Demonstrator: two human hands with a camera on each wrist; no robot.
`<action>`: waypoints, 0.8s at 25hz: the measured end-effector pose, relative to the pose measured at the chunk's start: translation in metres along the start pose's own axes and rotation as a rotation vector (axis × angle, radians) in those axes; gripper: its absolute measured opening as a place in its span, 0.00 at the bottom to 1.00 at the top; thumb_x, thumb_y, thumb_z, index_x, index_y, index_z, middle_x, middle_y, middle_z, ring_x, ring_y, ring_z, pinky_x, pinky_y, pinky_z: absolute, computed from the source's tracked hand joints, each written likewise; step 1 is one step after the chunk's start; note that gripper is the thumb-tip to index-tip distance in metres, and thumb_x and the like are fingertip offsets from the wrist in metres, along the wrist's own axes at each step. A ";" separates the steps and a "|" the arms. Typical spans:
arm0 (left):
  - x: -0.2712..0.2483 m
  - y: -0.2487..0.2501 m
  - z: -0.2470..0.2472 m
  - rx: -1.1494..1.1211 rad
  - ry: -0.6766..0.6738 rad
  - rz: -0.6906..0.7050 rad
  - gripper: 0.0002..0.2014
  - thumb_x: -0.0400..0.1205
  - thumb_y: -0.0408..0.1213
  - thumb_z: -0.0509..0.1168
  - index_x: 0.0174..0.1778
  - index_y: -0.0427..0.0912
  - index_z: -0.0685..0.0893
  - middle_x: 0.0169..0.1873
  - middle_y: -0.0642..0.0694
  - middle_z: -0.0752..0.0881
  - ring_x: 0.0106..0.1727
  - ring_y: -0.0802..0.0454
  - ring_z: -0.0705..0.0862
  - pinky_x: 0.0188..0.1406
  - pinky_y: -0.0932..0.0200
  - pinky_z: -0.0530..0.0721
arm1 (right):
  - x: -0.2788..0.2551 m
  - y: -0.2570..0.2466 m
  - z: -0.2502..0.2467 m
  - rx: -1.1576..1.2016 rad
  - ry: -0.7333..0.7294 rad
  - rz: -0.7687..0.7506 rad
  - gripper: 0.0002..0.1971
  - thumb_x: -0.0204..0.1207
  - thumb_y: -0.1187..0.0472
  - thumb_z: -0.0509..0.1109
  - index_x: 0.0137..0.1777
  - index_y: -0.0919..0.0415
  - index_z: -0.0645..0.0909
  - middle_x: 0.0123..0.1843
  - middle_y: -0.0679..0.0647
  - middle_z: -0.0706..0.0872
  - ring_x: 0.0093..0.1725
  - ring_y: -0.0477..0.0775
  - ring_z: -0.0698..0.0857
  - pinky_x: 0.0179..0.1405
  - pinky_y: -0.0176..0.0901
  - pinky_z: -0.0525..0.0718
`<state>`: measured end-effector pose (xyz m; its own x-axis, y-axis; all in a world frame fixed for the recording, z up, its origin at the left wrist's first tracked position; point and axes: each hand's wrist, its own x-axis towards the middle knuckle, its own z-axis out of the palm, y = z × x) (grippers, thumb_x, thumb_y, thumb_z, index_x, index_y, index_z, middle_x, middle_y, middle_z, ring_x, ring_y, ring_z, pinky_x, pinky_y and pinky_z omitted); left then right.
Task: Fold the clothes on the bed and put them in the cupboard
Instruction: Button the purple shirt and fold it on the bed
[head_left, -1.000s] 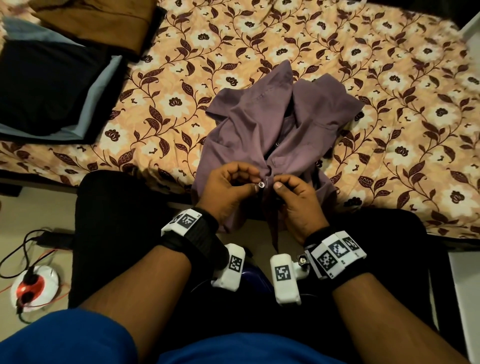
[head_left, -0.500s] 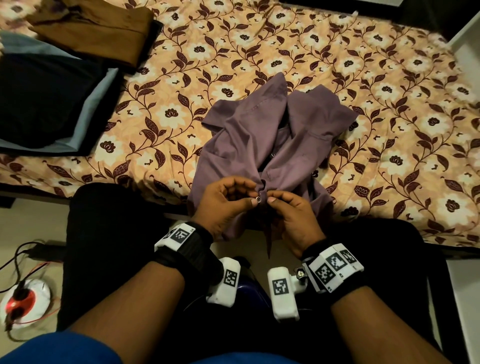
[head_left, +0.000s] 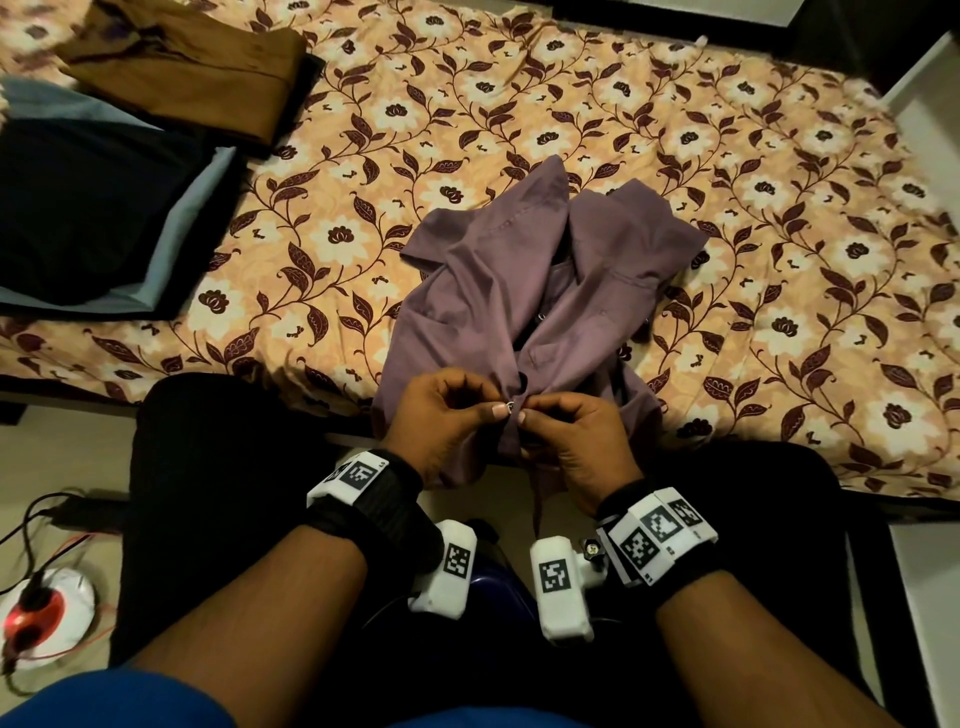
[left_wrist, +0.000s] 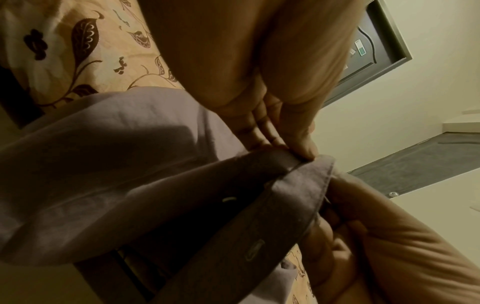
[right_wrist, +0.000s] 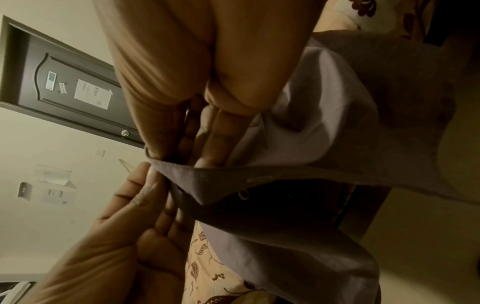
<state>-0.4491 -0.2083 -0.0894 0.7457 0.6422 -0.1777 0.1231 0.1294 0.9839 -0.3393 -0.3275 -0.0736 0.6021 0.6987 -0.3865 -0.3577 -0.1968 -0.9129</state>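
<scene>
Head view, floor left: I see a white and red socket (head_left: 44, 610) with cables plugged in, beside my dark trouser leg.
Bed, left end: a folded brown garment (head_left: 192, 67) lies above a folded black one (head_left: 88, 208) that sits on a pale blue one (head_left: 182, 244); all rest on the floral bed (head_left: 779, 260).
Shirt: the purple shirt (head_left: 519, 291) lies crumpled at the near edge of the bed, its lower part hanging over the edge toward me.
Left hand: my left hand (head_left: 447, 421) has its fingers curled, thumb and forefinger pinching the shirt's front edge at a small metal button (head_left: 510, 407).
Right hand: my right hand (head_left: 576, 441) is curled too, pinching the opposite shirt edge; the two thumb tips nearly touch at the button.
Left wrist view: the left hand's fingertips (left_wrist: 303, 152) press on the hem of the placket, and a buttonhole (left_wrist: 255, 250) shows lower on the strip.
Right wrist view: the right hand's fingers (right_wrist: 207, 148) grip the strip from behind; a dark door (right_wrist: 64, 82) is behind.
</scene>
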 end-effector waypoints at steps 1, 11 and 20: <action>-0.001 0.000 0.000 0.033 -0.009 -0.016 0.06 0.75 0.22 0.73 0.42 0.37 0.87 0.38 0.44 0.89 0.41 0.55 0.88 0.46 0.63 0.86 | 0.000 0.000 0.001 -0.007 -0.002 0.002 0.06 0.74 0.74 0.71 0.41 0.65 0.87 0.32 0.55 0.90 0.32 0.50 0.88 0.30 0.39 0.87; -0.001 0.009 0.011 0.115 -0.033 -0.087 0.07 0.80 0.31 0.71 0.46 0.31 0.90 0.38 0.36 0.91 0.37 0.51 0.89 0.37 0.65 0.86 | 0.007 0.009 -0.003 -0.145 0.053 -0.112 0.06 0.72 0.74 0.73 0.41 0.62 0.86 0.36 0.54 0.90 0.35 0.47 0.89 0.34 0.35 0.85; 0.005 0.005 0.001 -0.188 -0.129 -0.187 0.07 0.84 0.26 0.62 0.43 0.35 0.83 0.35 0.43 0.86 0.37 0.53 0.87 0.43 0.60 0.87 | 0.011 0.009 -0.004 -0.147 -0.042 -0.216 0.07 0.76 0.73 0.70 0.47 0.62 0.85 0.42 0.52 0.89 0.43 0.45 0.87 0.42 0.36 0.85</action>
<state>-0.4437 -0.2053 -0.0858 0.8002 0.4938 -0.3404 0.1519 0.3822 0.9115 -0.3332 -0.3247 -0.0865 0.6223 0.7624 -0.1773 -0.1145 -0.1354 -0.9841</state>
